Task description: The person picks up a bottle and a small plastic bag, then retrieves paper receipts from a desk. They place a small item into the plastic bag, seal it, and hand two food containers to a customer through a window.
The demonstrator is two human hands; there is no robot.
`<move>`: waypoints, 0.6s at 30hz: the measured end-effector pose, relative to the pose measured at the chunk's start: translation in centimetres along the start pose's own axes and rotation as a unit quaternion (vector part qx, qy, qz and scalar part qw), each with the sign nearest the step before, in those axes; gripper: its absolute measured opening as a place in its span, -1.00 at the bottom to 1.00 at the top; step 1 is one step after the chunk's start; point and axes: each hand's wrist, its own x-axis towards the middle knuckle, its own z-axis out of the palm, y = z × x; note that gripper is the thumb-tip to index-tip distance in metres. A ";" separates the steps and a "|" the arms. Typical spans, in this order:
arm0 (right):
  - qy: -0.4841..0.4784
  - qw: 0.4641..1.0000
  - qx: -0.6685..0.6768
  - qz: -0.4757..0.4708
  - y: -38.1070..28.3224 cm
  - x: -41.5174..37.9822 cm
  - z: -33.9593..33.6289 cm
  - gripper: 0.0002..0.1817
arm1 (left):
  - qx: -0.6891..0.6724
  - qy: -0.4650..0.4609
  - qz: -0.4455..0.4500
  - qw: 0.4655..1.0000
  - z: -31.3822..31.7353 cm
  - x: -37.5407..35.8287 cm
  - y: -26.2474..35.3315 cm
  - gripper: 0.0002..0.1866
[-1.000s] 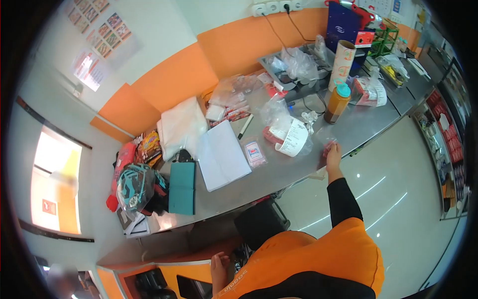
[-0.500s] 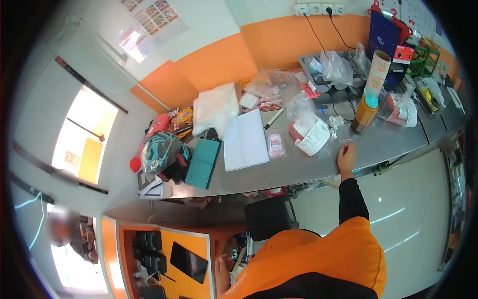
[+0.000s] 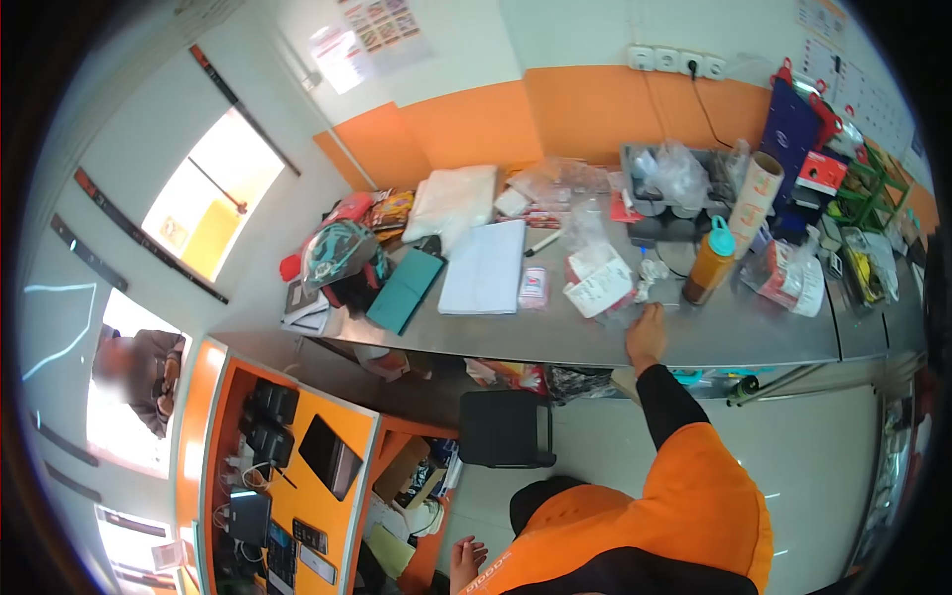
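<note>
My right hand (image 3: 647, 339) rests at the front edge of the steel counter (image 3: 694, 342), fingers toward the wall and nothing visible in them. Just beyond its fingertips are a clear plastic bag with a white printed label (image 3: 598, 288) and a crumpled white wrapper (image 3: 650, 276). An orange-brown bottle with a turquoise cap (image 3: 709, 266) stands to the right of these. Low in the view, my left hand (image 3: 468, 561) hangs by my body, open with fingers loosely curled and holding nothing. Near it is an orange cabinet shelf (image 3: 405, 540) with papers.
On the counter lie an open notebook (image 3: 483, 268), a teal folder (image 3: 405, 290), a helmet (image 3: 342, 256) and a grey tray (image 3: 635, 164) with plastic bags. A black stool (image 3: 506, 428) stands below. An orange desk (image 3: 337, 426) holds a tablet and phones. Another person (image 3: 149, 372) is beyond the window.
My view has shifted, showing more of the desk and floor. My right hand has moved left along the counter edge, from near the bottle to near the labelled bag. My left hand stays low.
</note>
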 end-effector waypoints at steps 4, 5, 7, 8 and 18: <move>-0.007 0.998 0.058 0.019 1.0 0.6 0.3 -0.67 | 0.061 -0.037 0.090 0.993 3.8 0.9 3.9 -0.64; -0.017 0.997 0.064 0.027 1.2 0.5 0.3 -0.66 | 0.071 -0.055 0.121 0.989 5.6 1.1 5.7 -0.65; 0.017 0.993 0.120 0.014 1.8 0.3 0.2 -0.70 | 0.100 -0.083 0.165 0.978 9.4 1.3 10.1 -0.69; -0.012 0.988 0.153 0.029 2.3 0.2 0.0 -0.74 | 0.117 -0.108 0.187 0.969 12.0 1.4 12.6 -0.71; 0.114 0.958 0.257 0.056 20.3 7.7 -14.4 -0.90 | 0.295 -0.181 0.456 0.820 38.3 16.1 29.9 -0.59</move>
